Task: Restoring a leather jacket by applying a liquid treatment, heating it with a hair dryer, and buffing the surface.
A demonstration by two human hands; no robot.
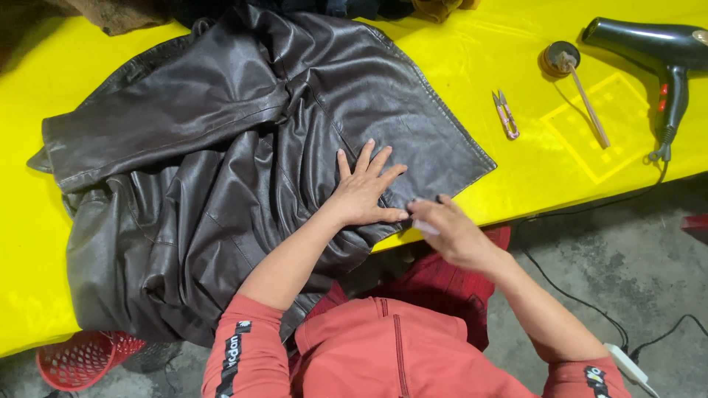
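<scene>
Dark brown leather, creased and glossy, covers most of the yellow worktop (472, 74): a jacket (243, 169) lies spread and bunched there, one sleeve stretched toward the left, its lower part hanging over the near edge. The person's left hand (363, 191) rests flat on the jacket near its right-hand hem, fingers spread wide and pressing the leather down. Just beside it, at the hem's edge, the right hand (451, 230) has its fingers drawn together, pinching a small pale object (425, 227) too blurred to identify.

Well apart to the right lie small pink-handled snips (506, 114), a round yellow-brown pot (557, 59) with a thin stick (588, 103) leaning out of it, and a black hair dryer (660, 51) whose cord runs off the worktop to the grey floor. A faint square outline marks the yellow surface under the stick. A red mesh basket (85, 357) sits on the floor below the worktop's left side. Both forearms emerge from coral-red sleeves bearing small black-and-white patches.
</scene>
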